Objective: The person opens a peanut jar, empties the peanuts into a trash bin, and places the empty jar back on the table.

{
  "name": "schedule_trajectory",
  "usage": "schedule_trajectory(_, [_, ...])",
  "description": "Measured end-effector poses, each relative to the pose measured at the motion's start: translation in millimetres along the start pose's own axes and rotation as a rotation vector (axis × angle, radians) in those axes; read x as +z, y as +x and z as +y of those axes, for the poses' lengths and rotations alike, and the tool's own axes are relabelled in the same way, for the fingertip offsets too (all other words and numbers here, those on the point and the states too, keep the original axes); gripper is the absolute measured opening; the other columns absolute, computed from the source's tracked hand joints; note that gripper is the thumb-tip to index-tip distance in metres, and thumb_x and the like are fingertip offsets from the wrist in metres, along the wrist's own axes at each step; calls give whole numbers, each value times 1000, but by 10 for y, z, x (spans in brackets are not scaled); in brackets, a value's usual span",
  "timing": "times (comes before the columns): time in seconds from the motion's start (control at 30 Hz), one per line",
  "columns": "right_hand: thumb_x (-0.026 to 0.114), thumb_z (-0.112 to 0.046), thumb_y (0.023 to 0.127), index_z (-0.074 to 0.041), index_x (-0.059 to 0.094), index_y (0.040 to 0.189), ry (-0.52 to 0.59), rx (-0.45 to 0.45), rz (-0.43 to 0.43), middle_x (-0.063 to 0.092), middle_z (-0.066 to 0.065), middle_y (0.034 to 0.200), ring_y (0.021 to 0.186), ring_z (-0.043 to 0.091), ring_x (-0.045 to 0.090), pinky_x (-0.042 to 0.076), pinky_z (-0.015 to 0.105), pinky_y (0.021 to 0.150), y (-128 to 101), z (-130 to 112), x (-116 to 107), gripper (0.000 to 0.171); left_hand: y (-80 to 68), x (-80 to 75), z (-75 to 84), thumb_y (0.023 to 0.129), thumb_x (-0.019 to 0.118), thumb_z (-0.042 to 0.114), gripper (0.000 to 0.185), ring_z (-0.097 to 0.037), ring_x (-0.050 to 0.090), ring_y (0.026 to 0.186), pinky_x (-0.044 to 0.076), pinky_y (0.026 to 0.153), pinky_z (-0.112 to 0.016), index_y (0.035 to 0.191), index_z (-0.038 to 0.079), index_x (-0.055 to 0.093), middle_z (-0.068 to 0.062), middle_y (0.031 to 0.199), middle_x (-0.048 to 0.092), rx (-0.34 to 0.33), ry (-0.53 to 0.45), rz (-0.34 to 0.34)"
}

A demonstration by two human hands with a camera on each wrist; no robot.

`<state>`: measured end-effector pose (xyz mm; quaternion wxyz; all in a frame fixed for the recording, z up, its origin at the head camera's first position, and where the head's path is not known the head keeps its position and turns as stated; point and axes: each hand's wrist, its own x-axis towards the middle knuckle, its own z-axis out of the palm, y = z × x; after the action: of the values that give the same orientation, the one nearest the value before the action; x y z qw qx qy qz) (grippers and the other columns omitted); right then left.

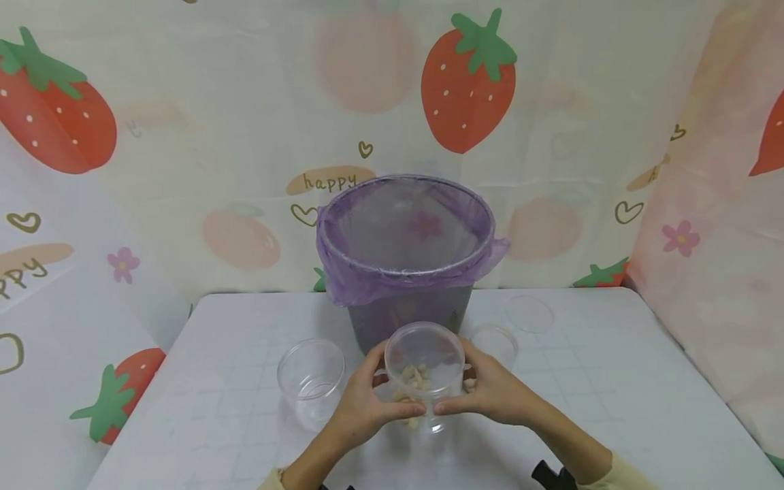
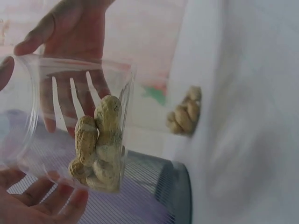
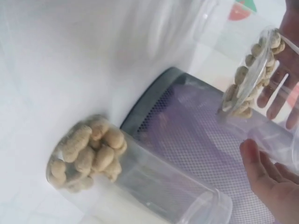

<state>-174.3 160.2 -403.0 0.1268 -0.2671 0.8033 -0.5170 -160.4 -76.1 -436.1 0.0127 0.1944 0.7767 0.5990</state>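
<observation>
Both hands hold one clear plastic cup (image 1: 424,371) just above the white table (image 1: 612,408), tipped so its mouth faces me. A clump of peanuts in the shell (image 1: 416,378) lies in its bottom. My left hand (image 1: 370,398) grips its left side and my right hand (image 1: 484,391) its right side, thumbs meeting underneath. In the left wrist view the peanuts (image 2: 100,144) are piled against the cup's base, with left fingers (image 2: 51,200) below. In the right wrist view the held cup (image 3: 252,79) is at the upper right.
A grey mesh bin (image 1: 407,313) lined with a purple bag stands right behind the hands. An empty clear cup (image 1: 311,381) stands to the left. Another cup with peanuts (image 3: 88,151) stands to the right, near the bin. A clear lid (image 1: 529,313) lies at back right.
</observation>
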Motion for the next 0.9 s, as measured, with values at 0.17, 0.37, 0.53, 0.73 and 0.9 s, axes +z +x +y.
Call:
schedule_trajectory(0.17, [83,-27,77,-14,27,152,-18,-22,10,49,20,140,110,40,60,56,47,84,-29,-72,-49,95,-4,31,125,70,88,30,93,-23,49,124,46,103,-49,146,16,38,-1,138,52,-6,-18,29])
schedule_trajectory(0.37, [83,-25,77,-12,28,152,-38,-76,41,48,18,142,115,43,56,54,51,87,-66,-120,-69,94,13,26,221,69,89,27,92,-20,51,125,45,104,-45,146,19,38,1,140,52,41,-12,26])
schedule_trajectory(0.53, [82,-23,78,-9,27,152,-55,-121,46,47,20,144,116,45,55,51,58,90,-75,-127,-77,94,17,-1,274,71,88,27,92,-23,54,124,47,103,-37,147,19,36,-2,142,50,85,-27,-3])
schedule_trajectory(0.73, [82,-24,78,-10,28,152,-72,-114,47,49,17,142,116,42,56,52,55,90,-76,-142,-79,93,15,-8,301,71,88,26,93,-25,54,123,49,101,-35,147,17,35,-4,143,50,83,-35,-11])
schedule_trajectory(0.9, [82,-25,78,-11,28,152,-77,-115,47,49,17,142,117,41,56,52,55,90,-69,-136,-82,93,12,-7,315,71,88,26,93,-26,56,121,49,99,-33,147,17,35,-4,142,50,62,-35,-4])
